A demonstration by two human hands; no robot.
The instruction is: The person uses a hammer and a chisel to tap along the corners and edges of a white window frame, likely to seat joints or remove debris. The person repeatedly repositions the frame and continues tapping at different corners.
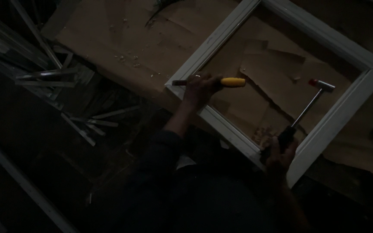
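A: Start at the fingers. What has the left hand (pixel 199 88) got?

B: It's curled tight round a chisel (pixel 221 82), just left of the yellow handle, near the middle of the picture. The dark blade end pokes out to the left and sits at the frame's (pixel 324 39) left corner.

A: Touching the corner?

B: Looks like it, right on the white joint there, though it's too dark to say whether the edge bites in.

A: And the right hand (pixel 281 151)?

B: Closed on the black grip of a hammer (pixel 311 103), lower right of centre. The shaft runs up and to the right, and the head, with a red face, is inside the frame over the brown paper (pixel 160 39). I can't tell if it rests there or is lifted.

A: So how far along?

B: I'd judge mid-work. The frame is whole, all four white sides joined, lying flat. Pale chips lie on the paper inside its lower side and at upper left of it, so some cutting seems done. This corner is in hand; the other corners look no different from here

A: Anything else around?

B: Offcuts (pixel 65 82) of white strip heaped in the dark at left
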